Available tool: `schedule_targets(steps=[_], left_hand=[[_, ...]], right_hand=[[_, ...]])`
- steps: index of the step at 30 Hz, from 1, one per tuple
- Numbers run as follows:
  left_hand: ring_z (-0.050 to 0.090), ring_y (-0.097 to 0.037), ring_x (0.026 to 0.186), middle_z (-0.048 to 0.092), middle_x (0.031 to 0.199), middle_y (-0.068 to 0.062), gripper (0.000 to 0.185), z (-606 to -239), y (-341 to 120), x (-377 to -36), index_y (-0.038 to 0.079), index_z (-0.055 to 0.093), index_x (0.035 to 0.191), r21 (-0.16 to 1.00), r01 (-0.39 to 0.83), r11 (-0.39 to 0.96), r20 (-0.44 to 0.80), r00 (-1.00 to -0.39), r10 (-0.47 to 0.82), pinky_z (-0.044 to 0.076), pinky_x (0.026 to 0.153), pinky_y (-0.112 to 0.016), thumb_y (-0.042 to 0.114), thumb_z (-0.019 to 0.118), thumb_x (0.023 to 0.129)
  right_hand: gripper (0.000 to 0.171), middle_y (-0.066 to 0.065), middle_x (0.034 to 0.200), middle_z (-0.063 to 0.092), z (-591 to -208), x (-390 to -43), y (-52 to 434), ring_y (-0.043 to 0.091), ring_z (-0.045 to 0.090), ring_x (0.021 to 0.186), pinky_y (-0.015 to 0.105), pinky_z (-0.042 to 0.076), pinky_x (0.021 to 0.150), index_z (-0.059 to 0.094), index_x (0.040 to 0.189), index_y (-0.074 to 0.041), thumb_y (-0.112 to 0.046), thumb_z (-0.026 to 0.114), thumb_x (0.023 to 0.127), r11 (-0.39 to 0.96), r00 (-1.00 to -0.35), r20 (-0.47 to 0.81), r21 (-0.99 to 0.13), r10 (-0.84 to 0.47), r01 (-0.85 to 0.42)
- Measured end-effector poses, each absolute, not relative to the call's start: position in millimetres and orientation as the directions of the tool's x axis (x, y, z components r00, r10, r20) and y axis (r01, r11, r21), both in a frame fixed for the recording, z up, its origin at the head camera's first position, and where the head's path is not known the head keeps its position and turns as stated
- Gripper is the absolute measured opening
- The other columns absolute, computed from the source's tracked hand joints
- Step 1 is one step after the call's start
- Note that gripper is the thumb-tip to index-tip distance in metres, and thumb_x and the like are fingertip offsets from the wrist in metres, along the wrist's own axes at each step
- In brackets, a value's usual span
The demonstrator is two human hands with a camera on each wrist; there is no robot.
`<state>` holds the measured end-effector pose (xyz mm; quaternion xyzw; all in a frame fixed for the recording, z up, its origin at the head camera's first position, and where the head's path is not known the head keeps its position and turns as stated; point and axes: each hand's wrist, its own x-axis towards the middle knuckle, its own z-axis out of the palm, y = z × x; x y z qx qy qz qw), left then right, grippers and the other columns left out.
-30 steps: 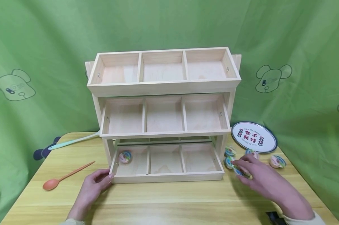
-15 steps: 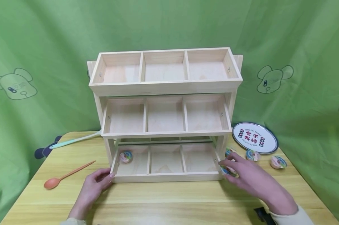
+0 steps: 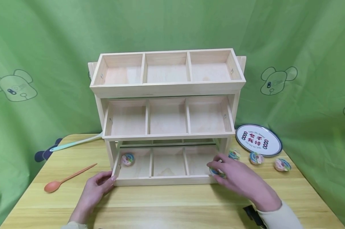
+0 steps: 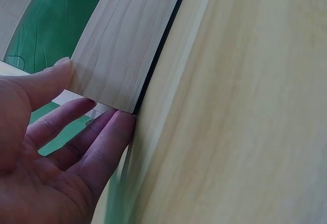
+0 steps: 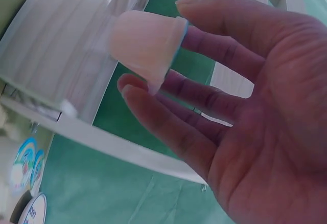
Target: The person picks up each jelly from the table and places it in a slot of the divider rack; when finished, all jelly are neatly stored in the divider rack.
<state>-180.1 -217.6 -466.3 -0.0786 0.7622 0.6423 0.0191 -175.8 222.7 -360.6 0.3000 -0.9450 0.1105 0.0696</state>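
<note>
My right hand [image 3: 238, 178] pinches a small jelly cup [image 5: 145, 42] with a pale body above the right compartment of the rack's lowest tray. Its lid faces the palm in the right wrist view. At the tray's front left corner, my left hand [image 3: 95, 190] grips the end of the front board [image 4: 130, 40], with the thumb at its upper edge and fingers by its lower corner. Another jelly cup [image 3: 127, 159] lies in the left compartment of the wooden rack [image 3: 166, 90]. More jelly cups [image 3: 256, 158] lie on the table to the right.
A white plate [image 3: 258, 140] with a dark rim and red lettering lies behind the loose cups. On the left are an orange spoon [image 3: 52, 186] and a pale green handle [image 3: 75, 142] reaching behind the rack. Green curtain [image 3: 166, 25] hangs around the table [image 3: 161, 206].
My right hand has moved left with the jelly cup, from the cups on the table to over the lowest tray. The left hand stays at the tray's corner.
</note>
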Motion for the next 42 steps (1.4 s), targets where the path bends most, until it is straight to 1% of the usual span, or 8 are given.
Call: schedule_targets(steps=[5,12,17,24,29,35,38,42], left_hand=[[0.056,-0.022,0.096,0.055,0.111,-0.018,0.049,-467,-218,-181,-0.003,0.053,0.117,0.973,-0.15,0.175,-0.134,-0.986,-0.099,0.051,0.081,-0.026,0.022,0.07,0.078],[0.056,-0.023,0.097,0.055,0.111,-0.017,0.048,-468,-218,-182,-0.002,0.054,0.117,0.972,-0.157,0.173,-0.141,-0.985,-0.099,0.051,0.081,-0.025,0.022,0.07,0.078],[0.056,-0.021,0.096,0.055,0.111,-0.017,0.047,-468,-218,-181,-0.002,0.053,0.117,0.972,-0.162,0.172,-0.146,-0.984,-0.102,0.051,0.08,-0.024,0.02,0.069,0.079],[0.056,-0.022,0.096,0.054,0.113,-0.017,0.049,-468,-218,-180,-0.002,0.053,0.117,0.971,-0.174,0.166,-0.157,-0.982,-0.107,0.051,0.08,-0.024,0.022,0.07,0.078],[0.055,-0.023,0.098,0.053,0.114,-0.018,0.054,-467,-219,-179,-0.002,0.052,0.118,0.97,-0.165,0.179,-0.15,-0.984,-0.096,0.05,0.081,-0.024,0.027,0.07,0.077],[0.055,-0.024,0.098,0.052,0.114,-0.018,0.055,-466,-220,-180,-0.003,0.051,0.119,0.97,-0.171,0.172,-0.157,-0.983,-0.091,0.05,0.082,-0.025,0.028,0.07,0.077],[0.055,-0.024,0.098,0.051,0.115,-0.018,0.056,-466,-220,-180,-0.003,0.051,0.119,0.972,-0.173,0.159,-0.161,-0.983,-0.086,0.05,0.082,-0.025,0.028,0.07,0.076],[0.055,-0.024,0.099,0.051,0.116,-0.018,0.057,-466,-219,-180,-0.003,0.051,0.119,0.973,-0.171,0.152,-0.16,-0.984,-0.083,0.05,0.082,-0.025,0.028,0.071,0.076]], right_hand=[[0.033,-0.005,0.102,0.052,-361,-179,215,0.008,0.055,0.077,0.02,0.051,0.066,0.063,0.109,-0.015,-0.021,0.069,0.077,0.777,-0.793,0.209,-0.17,-0.573,-0.606],[0.031,-0.005,0.101,0.052,-360,-184,201,0.008,0.053,0.073,0.018,0.049,0.061,0.063,0.108,-0.015,-0.021,0.069,0.078,0.767,-0.785,0.211,-0.179,-0.582,-0.617],[0.031,-0.009,0.1,0.051,-361,-190,190,0.005,0.051,0.071,0.015,0.047,0.059,0.062,0.109,-0.019,-0.025,0.067,0.079,0.765,-0.787,0.193,-0.186,-0.587,-0.616],[0.034,-0.007,0.1,0.052,-361,-198,176,0.006,0.054,0.07,0.013,0.046,0.058,0.062,0.11,-0.018,-0.03,0.067,0.079,0.743,-0.759,0.216,-0.164,-0.614,-0.648],[0.035,-0.008,0.099,0.051,-359,-202,165,0.005,0.052,0.069,0.012,0.045,0.056,0.061,0.112,-0.019,-0.03,0.066,0.08,0.725,-0.748,0.216,-0.187,-0.628,-0.663],[0.035,-0.006,0.094,0.049,-359,-208,153,0.003,0.045,0.062,0.011,0.042,0.05,0.062,0.111,-0.016,-0.026,0.067,0.078,0.699,-0.719,0.232,-0.174,-0.655,-0.693],[0.033,-0.006,0.094,0.049,-358,-210,149,0.003,0.045,0.06,0.011,0.042,0.049,0.062,0.109,-0.015,-0.024,0.068,0.078,0.693,-0.709,0.252,-0.166,-0.659,-0.702],[0.035,-0.006,0.096,0.05,-359,-211,144,0.004,0.048,0.063,0.012,0.044,0.052,0.062,0.11,-0.015,-0.026,0.069,0.078,0.692,-0.707,0.24,-0.156,-0.665,-0.704]])
